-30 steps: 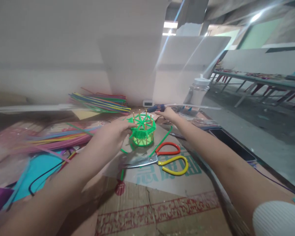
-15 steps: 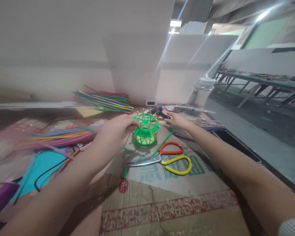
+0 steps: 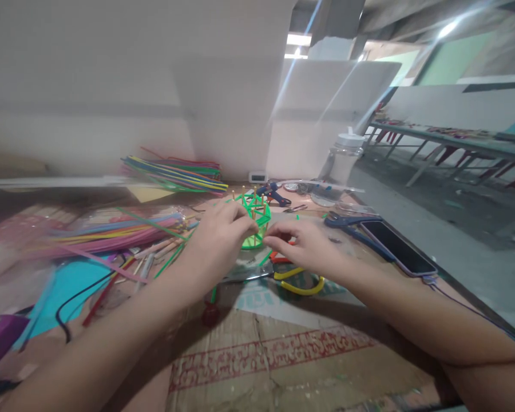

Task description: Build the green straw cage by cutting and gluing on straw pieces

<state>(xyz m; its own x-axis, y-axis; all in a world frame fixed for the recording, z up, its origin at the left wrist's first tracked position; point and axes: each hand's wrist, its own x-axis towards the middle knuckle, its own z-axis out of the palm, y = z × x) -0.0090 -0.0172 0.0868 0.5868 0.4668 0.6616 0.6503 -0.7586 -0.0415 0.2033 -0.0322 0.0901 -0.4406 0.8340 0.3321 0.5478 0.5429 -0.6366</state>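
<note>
A small green woven basket (image 3: 264, 215) with upright wooden sticks stands on the work surface, its near left side hidden behind my left hand (image 3: 223, 232). That hand is closed at the basket's side, thumb and fingers pinched together against it. Close by on the right, my right hand (image 3: 302, 243) has its fingers curled into a pinch by the basket's lower edge; what sits between them is too small to make out. Scissors with red and yellow handles (image 3: 302, 289) lie just below, partly covered by the right hand. A green strip (image 3: 169, 261) shows left of my left wrist.
Bundles of coloured strips (image 3: 175, 174) lie at the back left. Behind the basket are a glue gun (image 3: 274, 193) and a small digital display (image 3: 257, 177). To the right stand a clear bottle (image 3: 345, 157), pliers (image 3: 360, 226) and a phone (image 3: 397, 247). A purple object (image 3: 2, 337) sits at lower left.
My right hand has come from beyond the basket's right side to its front, over the scissors' red handle. My left hand has shifted right, covering more of the basket.
</note>
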